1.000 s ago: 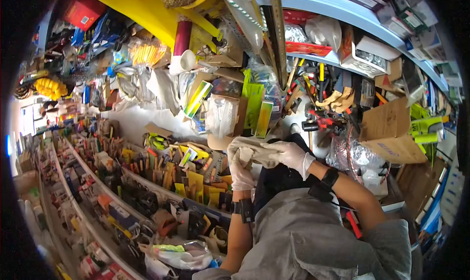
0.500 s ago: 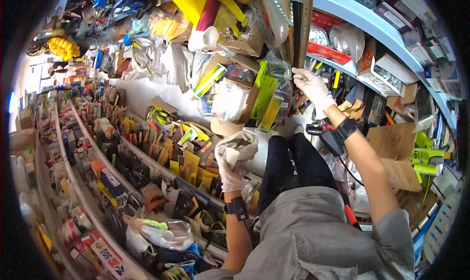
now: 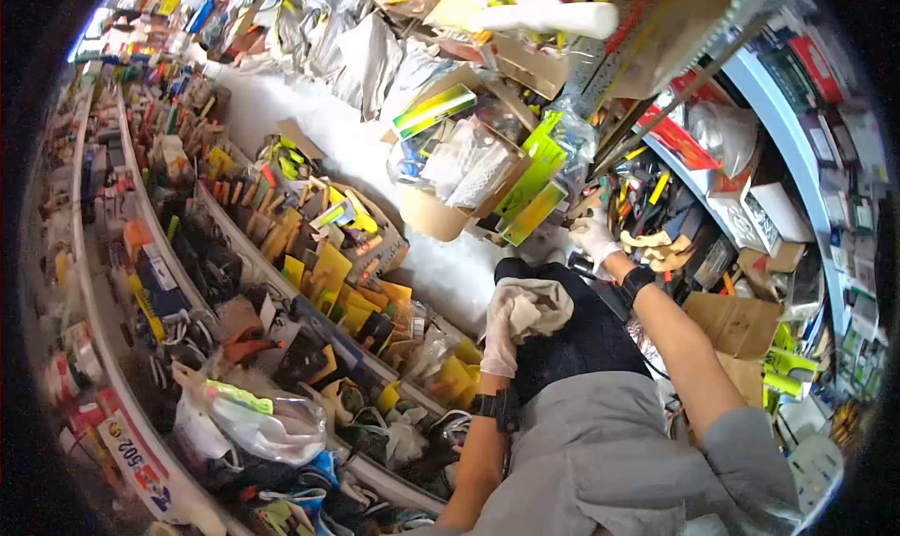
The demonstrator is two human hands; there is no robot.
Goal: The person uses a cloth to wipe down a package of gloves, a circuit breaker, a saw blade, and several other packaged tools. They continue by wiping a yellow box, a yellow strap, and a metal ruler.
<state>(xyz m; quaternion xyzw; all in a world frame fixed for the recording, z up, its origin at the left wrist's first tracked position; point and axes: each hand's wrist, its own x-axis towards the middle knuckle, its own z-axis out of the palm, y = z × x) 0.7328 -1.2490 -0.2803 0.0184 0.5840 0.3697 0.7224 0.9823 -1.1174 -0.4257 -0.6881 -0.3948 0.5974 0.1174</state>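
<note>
My left hand (image 3: 500, 345), in a white glove with a black wrist strap, is shut on a crumpled beige cloth (image 3: 532, 305) held over my black trousers (image 3: 586, 334). My right hand (image 3: 594, 239), also gloved, reaches out to the foot of a cluttered shelf. It sits among hand tools (image 3: 647, 194) with red and yellow handles, just below a long metal bar (image 3: 675, 90) that leans there. Whether its fingers grip anything is hidden by the clutter.
An open cardboard box (image 3: 441, 219) of bagged items and green packets (image 3: 536, 196) stands ahead of my knees. Long tiered racks of packaged goods (image 3: 234, 255) run along the left. A clear plastic bag (image 3: 253, 419) lies lower left. Brown cartons (image 3: 736, 322) and a blue shelf edge (image 3: 792, 151) are on the right.
My right hand left the cloth, rose to the long metal bar, then dropped to the tools at the shelf's foot. My left hand kept the cloth. My view tilted downward.
</note>
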